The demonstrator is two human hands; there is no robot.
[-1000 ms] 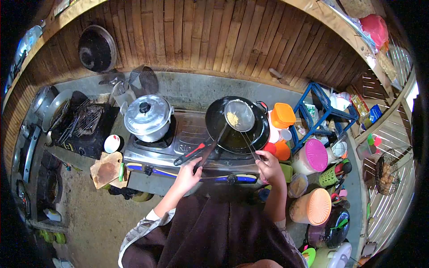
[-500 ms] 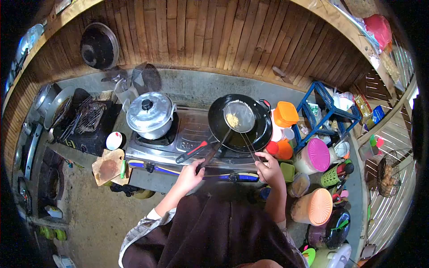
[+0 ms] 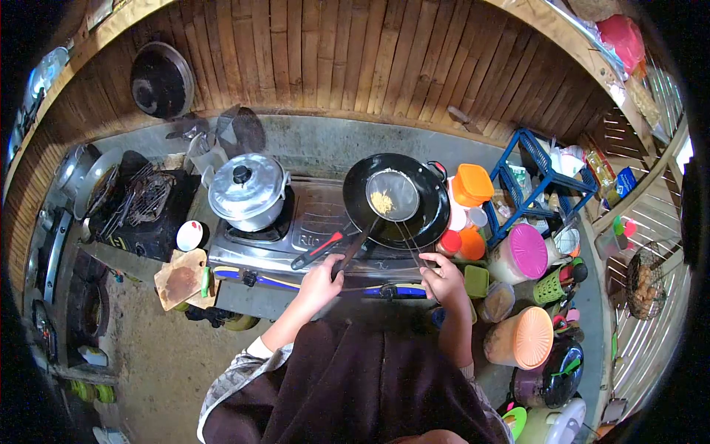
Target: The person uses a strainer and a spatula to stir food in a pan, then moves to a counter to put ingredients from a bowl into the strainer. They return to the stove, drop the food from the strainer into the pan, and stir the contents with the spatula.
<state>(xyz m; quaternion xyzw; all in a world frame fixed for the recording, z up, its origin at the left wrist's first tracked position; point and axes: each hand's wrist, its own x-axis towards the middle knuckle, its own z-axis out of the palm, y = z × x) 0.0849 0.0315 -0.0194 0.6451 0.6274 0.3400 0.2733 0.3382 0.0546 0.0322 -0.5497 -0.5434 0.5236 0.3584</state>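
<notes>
Over the black wok (image 3: 433,214) on the right burner is a round mesh strainer (image 3: 399,194) with pale yellow bits (image 3: 381,202) at its left side. My left hand (image 3: 320,284) is wrapped round a dark handle that runs up toward the wok. The thin wire handle of the strainer comes down to my right hand (image 3: 444,280), whose fingers are pinched on it. The wok's black and red handle (image 3: 318,250) points left, just above my left hand. What the far end of the dark handle carries is partly hidden by the strainer.
A lidded silver pot (image 3: 247,194) stands on the stove's left burner. Farther left are a small white bowl (image 3: 189,235), a cutting board (image 3: 180,281) with a green-handled knife (image 3: 205,282), and a charred grill (image 3: 148,200). Containers (image 3: 519,339) and a blue rack (image 3: 547,177) crowd the right.
The view has shifted slightly. Both hands keep their holds, and the strainer remains over the wok with the yellow bits in it.
</notes>
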